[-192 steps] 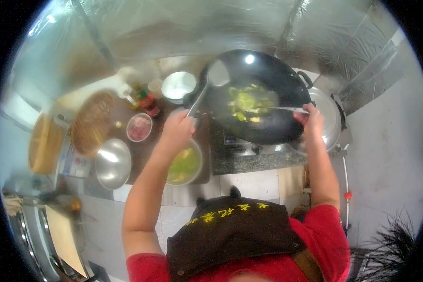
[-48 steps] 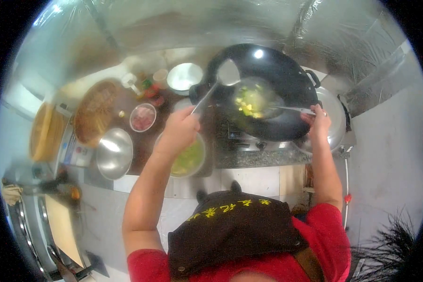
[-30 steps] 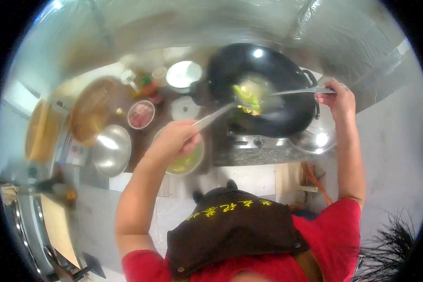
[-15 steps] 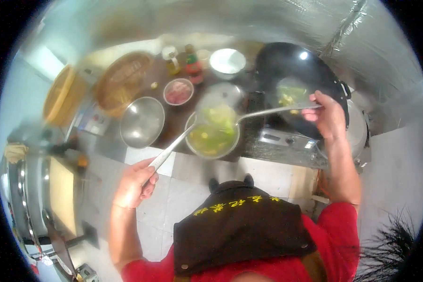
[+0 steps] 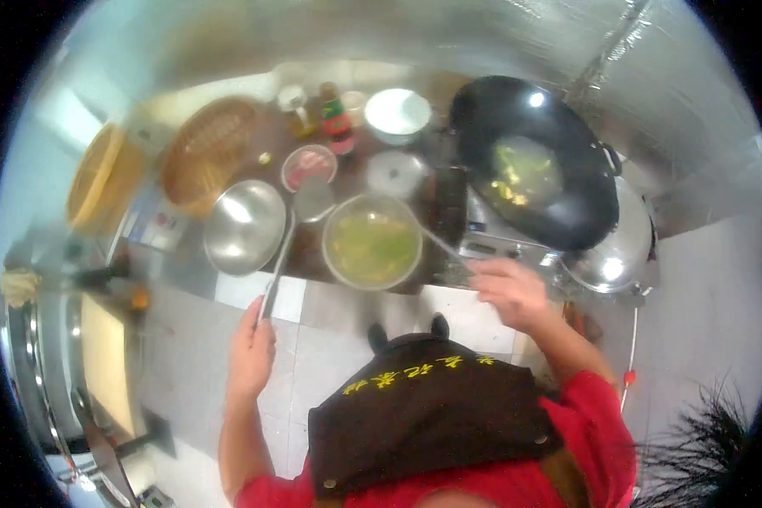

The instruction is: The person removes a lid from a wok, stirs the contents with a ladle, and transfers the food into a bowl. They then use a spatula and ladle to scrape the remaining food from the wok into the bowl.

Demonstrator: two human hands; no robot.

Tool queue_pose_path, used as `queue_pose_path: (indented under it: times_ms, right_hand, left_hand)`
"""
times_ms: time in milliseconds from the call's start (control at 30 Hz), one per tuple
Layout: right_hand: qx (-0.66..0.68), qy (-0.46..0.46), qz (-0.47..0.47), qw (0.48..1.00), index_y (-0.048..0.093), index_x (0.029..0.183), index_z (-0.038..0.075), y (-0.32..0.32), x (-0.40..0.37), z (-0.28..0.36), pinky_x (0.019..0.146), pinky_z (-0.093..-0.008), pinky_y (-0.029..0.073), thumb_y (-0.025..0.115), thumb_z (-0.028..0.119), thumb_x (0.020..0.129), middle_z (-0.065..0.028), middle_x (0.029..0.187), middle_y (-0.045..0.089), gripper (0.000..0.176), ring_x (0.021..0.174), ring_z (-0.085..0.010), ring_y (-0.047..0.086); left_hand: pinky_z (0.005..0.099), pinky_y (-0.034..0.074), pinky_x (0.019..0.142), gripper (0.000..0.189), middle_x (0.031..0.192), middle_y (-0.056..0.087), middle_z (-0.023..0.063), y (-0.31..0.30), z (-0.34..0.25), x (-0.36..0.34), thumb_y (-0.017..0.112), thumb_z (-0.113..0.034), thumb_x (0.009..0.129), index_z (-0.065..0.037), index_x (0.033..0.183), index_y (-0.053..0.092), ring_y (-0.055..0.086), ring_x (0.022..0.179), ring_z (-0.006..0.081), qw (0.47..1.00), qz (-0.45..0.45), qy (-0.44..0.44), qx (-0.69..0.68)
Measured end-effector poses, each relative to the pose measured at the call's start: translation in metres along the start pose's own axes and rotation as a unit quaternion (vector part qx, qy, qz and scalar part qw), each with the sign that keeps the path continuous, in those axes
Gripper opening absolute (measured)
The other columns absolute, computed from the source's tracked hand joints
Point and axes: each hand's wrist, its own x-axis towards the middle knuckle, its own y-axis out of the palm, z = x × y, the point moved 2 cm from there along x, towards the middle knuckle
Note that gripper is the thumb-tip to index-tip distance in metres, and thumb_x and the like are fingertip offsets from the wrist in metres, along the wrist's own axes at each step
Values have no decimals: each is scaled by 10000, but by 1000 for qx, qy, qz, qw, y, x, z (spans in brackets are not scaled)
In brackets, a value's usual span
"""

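My left hand (image 5: 252, 351) is closed round the handle of a metal spatula (image 5: 281, 258). Its broad head is just left of the bowl of soup (image 5: 372, 284), near the small bowl of raw meat (image 5: 309, 168). My right hand (image 5: 510, 292) grips a long metal utensil (image 5: 444, 245) that slants to the soup bowl's right rim; I cannot make out its far end. Greenish broth with green and yellow pieces fills the bowl. A black wok (image 5: 580, 199) stands on the stove at the right, with some broth and green and yellow pieces in it.
Left of the soup stands an empty steel bowl (image 5: 245, 229), with a woven basket (image 5: 207, 152) behind it. A sauce bottle (image 5: 337, 123), white bowl (image 5: 398, 114) and round metal lid (image 5: 395, 175) are at the back. A large metal lid (image 5: 635, 245) lies right of the wok.
My right hand has come down and left, from beside the wok to near the soup bowl. The spatula head has moved from over the soup to its left. The view has shifted slightly.
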Motion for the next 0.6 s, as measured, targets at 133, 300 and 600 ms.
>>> queue_pose_path:
  times_ms: [133,300,600]
  right_hand:
    - [-19,80,-185,979,621,915,-14,-73,-16,4,755,-373,510,532,87,889,-184,931,651,138,833,-287,642]
    - [-45,311,-380,870,615,994,-10,-135,-49,-75,740,-271,495,517,144,928,-114,867,663,194,783,-164,639]
    - [42,410,-446,795,549,994,-66,-150,-90,-148,597,-306,549,540,241,914,-147,864,624,317,661,-216,650]
  left_hand:
    - [167,234,370,405,649,444,-29,9,-44,-6,444,-141,906,5,1283,449,324,438,24,986,18,4,-165]
    - [162,222,364,405,663,458,-10,48,-93,4,466,-142,906,34,1271,444,312,435,24,966,69,11,-247]
    - [174,245,372,313,650,459,-35,156,-132,57,478,-165,884,-14,1152,541,352,438,27,956,221,40,-188]
